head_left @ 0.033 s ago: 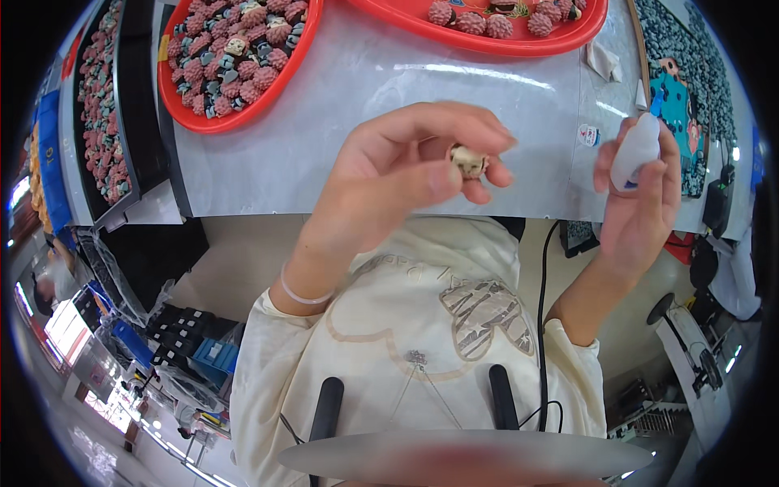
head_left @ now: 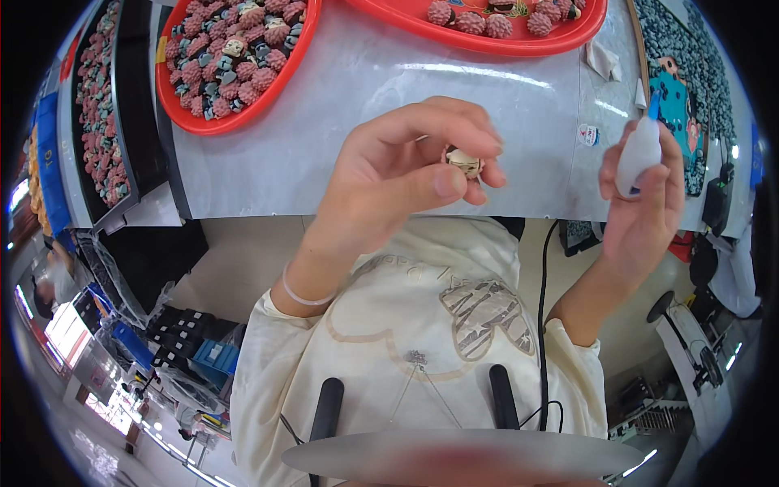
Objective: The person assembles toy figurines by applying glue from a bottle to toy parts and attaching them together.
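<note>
- The left hand (head_left: 398, 166) is raised above the near part of the grey worktop (head_left: 365, 89), its fingers curled round into a loose ring, with the thumb and fingertips closed on a small figure piece (head_left: 465, 164)
- This piece has a cream, face-like front and some dark and pinkish parts at its edge; the fingers hide much of the rest
- The right hand (head_left: 649, 203), well apart from the left, has its fingers wrapped around a white squeeze bottle (head_left: 639, 158), thumb on the near side, the blue nozzle (head_left: 654, 107) pointing up and away from the person
- The bottle and the small piece are not touching
- A red tray (head_left: 213, 126) at the far left of the worktop is heaped with pink, grey and dark pieces (head_left: 223, 69)
- A second red tray (head_left: 487, 47), at the far edge of the view, bears a few knobbly pink pieces (head_left: 471, 23)
- A crumpled white tissue (head_left: 603, 62) lies near that second tray, and a small round sticker (head_left: 588, 135) is just left of the right hand
- A pale bracelet (head_left: 307, 298) circles the left wrist
</note>
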`<action>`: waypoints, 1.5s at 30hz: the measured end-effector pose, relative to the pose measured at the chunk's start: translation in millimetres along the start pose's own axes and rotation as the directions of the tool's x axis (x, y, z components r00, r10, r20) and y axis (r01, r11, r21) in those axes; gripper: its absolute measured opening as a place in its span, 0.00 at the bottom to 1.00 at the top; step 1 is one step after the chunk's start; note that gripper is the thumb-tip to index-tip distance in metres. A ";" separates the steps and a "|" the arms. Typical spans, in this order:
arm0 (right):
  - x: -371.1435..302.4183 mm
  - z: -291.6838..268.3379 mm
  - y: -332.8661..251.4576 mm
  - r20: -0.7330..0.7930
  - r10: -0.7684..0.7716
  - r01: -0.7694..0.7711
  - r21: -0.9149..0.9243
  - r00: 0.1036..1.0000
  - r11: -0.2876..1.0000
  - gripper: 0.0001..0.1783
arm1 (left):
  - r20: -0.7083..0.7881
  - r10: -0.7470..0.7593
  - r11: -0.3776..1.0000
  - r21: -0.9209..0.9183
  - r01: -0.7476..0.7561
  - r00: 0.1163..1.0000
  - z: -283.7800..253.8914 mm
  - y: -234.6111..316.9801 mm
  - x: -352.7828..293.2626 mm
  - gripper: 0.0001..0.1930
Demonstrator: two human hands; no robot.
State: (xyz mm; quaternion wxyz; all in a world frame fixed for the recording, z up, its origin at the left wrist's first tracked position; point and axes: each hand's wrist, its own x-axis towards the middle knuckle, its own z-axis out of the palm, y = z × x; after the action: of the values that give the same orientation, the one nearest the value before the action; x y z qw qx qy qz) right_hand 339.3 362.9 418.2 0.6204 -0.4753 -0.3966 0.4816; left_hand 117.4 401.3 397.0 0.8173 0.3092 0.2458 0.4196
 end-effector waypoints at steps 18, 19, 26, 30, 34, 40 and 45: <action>9.6 21.1 -21.1 0.182 -0.140 0.211 -0.468 0.973 0.858 0.29 | 0.015 0.191 0.962 0.195 -0.190 0.981 -6.7 -13.3 1.9 0.20; 9.5 23.2 -19.4 0.180 -0.140 0.210 -0.469 0.974 0.858 0.29 | -0.003 0.183 0.966 0.184 -0.179 0.983 -6.2 -13.4 2.0 0.20; 3.7 29.3 -24.6 0.304 -0.245 0.373 -0.497 0.920 0.784 0.27 | 0.043 0.209 0.948 0.238 -0.213 0.977 -8.4 -14.6 2.4 0.19; 6.2 29.9 -35.0 0.601 -0.341 0.664 -0.467 0.723 0.584 0.27 | 0.039 0.193 0.950 0.240 -0.197 0.980 -5.6 -13.7 1.2 0.17; 3.9 32.8 -35.2 0.613 -0.303 0.654 -0.499 0.730 0.568 0.26 | 0.003 0.181 0.960 0.216 -0.177 0.983 -5.5 -14.4 0.7 0.17; 1.4 17.8 -26.5 0.543 -0.383 0.642 -0.440 0.747 0.628 0.25 | 0.014 0.192 0.958 0.213 -0.191 0.981 -5.4 -13.6 1.7 0.17; 2.7 -17.7 -22.8 0.013 -0.336 0.318 -0.362 0.942 0.876 0.21 | 0.001 0.191 0.961 0.205 -0.187 0.982 -2.4 -14.6 3.8 0.17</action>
State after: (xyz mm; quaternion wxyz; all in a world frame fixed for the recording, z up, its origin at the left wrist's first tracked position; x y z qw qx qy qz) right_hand 361.8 360.0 436.3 0.6051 -0.5187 -0.5367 0.2771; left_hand 125.6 398.6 384.4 0.7349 0.4096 0.2648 0.4712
